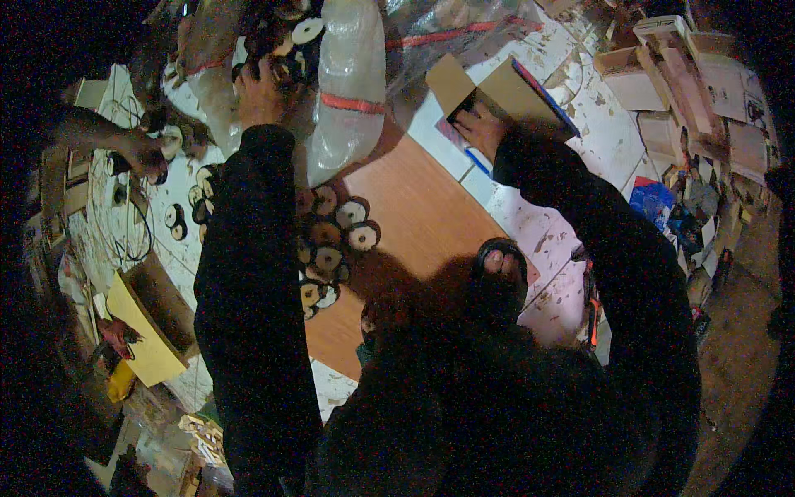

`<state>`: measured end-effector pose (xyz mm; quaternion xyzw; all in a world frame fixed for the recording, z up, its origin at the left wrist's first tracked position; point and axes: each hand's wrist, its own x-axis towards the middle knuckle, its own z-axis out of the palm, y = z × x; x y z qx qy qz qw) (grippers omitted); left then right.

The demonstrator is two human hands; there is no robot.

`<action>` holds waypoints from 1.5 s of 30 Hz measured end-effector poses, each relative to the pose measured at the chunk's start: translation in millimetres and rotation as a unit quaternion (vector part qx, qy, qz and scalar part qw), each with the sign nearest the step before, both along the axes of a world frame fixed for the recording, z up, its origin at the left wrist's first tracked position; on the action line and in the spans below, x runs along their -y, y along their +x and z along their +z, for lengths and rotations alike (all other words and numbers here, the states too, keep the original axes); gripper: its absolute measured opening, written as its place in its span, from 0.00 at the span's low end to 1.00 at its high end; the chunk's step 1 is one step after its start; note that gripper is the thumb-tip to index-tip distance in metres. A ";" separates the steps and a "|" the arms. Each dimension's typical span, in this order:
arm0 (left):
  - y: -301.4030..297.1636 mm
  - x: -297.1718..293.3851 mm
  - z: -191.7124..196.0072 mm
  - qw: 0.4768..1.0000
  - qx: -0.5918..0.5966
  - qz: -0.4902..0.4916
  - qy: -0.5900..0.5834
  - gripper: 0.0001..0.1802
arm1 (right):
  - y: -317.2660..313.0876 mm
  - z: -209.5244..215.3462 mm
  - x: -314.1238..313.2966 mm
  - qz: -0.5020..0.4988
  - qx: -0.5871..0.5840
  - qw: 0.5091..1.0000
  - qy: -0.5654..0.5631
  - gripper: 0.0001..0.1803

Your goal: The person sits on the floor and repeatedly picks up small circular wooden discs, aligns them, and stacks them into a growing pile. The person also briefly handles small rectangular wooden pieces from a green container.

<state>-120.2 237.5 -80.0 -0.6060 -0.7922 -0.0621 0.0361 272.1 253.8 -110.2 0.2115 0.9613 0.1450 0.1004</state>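
My left hand (263, 98) reaches up to a heap of dark discs with centre holes at the mouth of a clear plastic sack (352, 66). Its fingers look apart among the discs, though their tips are partly hidden. One pale disc (306, 31) stands out in that heap. At the upper right, my right hand (480, 128) grips the near side of an open cardboard box (515, 89) with its flaps spread. Some of its fingers are in shadow at the box's opening. More pale-faced, black-rimmed discs (349, 214) lie on the brown board beside my left sleeve.
Another person's hand (147, 157) is near a disc at the left. An open yellow-sided box (147, 319) lies at the lower left. Flattened cardboard (683, 83) is piled at the right. An orange-and-black tool (593, 315) lies beside my right arm. My foot (502, 263) rests on the board.
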 end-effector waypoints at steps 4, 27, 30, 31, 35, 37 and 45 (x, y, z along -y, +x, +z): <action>7.8 -1.4 1.4 0.999 0.011 -0.040 0.031 0.44 | 16.0 -5.7 -6.3 0.063 -0.170 0.983 -0.031 0.19; -14.9 19.1 -17.0 0.994 0.080 0.032 0.060 0.38 | 27.1 114.1 29.1 -0.338 -0.545 -0.022 -0.767 0.10; -19.4 33.5 1.6 0.964 0.240 0.000 0.119 0.30 | 27.9 122.0 42.2 -0.318 -0.543 -0.042 -0.776 0.10; -18.4 38.7 7.2 0.928 0.353 0.046 0.111 0.29 | 26.8 124.5 45.4 -0.298 -0.534 -0.049 -0.790 0.10; -3.7 51.0 30.8 0.750 0.602 0.090 0.258 0.22 | 8.7 125.2 49.3 -0.236 -0.498 -0.135 -0.823 0.11; 6.6 69.3 44.9 0.567 0.773 0.140 0.248 0.20 | 2.1 123.8 49.5 -0.133 -0.455 -0.170 -0.864 0.12; 45.5 170.7 113.3 0.277 0.931 0.148 0.185 0.23 | 32.4 108.6 63.9 -0.236 -0.628 -0.029 -0.741 0.13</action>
